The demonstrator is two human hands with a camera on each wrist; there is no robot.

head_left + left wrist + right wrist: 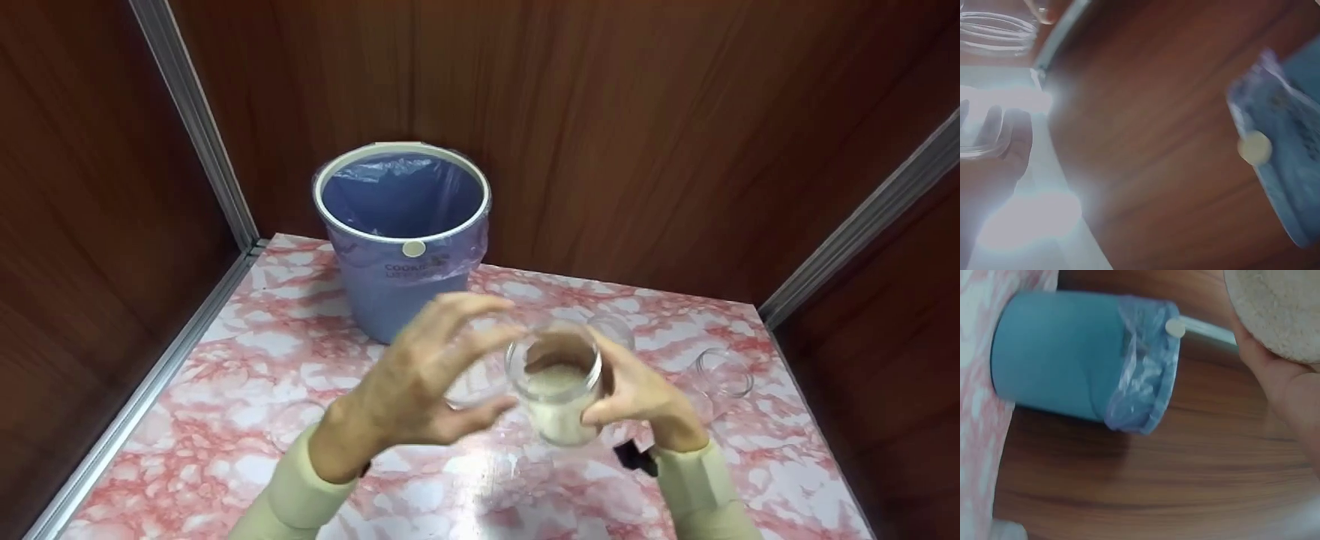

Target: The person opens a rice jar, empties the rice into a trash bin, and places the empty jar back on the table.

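My right hand point(637, 382) grips a clear glass jar point(559, 431) partly filled with pale, rice-like grains point(1280, 309). The jar is raised above the table and tilted a little, its open mouth facing up. Close to its left side, my left hand point(420, 382) has its fingers and thumb curved around a clear, round-rimmed piece point(982, 151). Whether that piece is a lid or a cup is unclear because of glare and blur. In the left wrist view, the ridged rim of a clear vessel point(996, 34) shows above the left hand.
A blue bin point(405, 292) lined with a plastic bag stands at the back left against the brown wall point(600, 135). Clear glass vessels point(724, 373) rest on the right side of the red-and-white marbled table point(225, 390). Metal rails point(187, 97) edge the enclosure.
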